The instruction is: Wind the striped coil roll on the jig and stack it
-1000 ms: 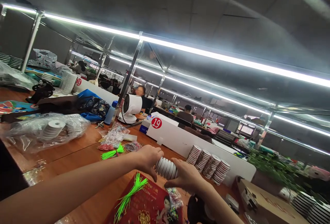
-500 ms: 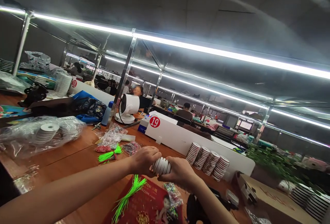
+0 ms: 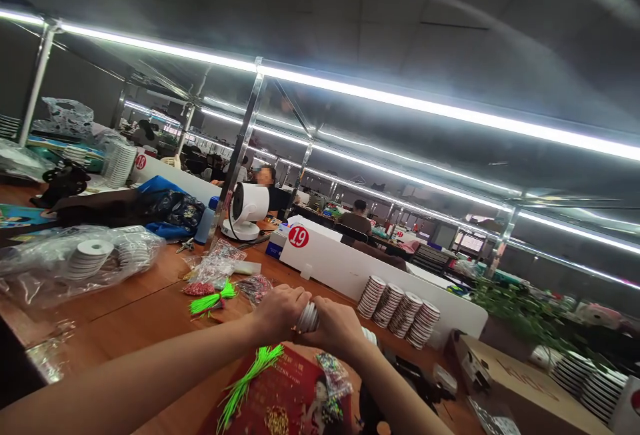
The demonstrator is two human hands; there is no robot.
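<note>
White disc stack: held between your left hand and right hand;
Fingers: both sets curled closed around it;
Below: red printed card, green tassel.

- a white desk fan on the wooden workbench, beside a blue water bottle
- a white divider board marked with a red "19", four stacks of white discs lined along it
- a clear plastic bag holding white discs
- neon-green tassels near a red printed card
- a cardboard box beside a leafy green plant
- a seated person at a distant bench
</note>
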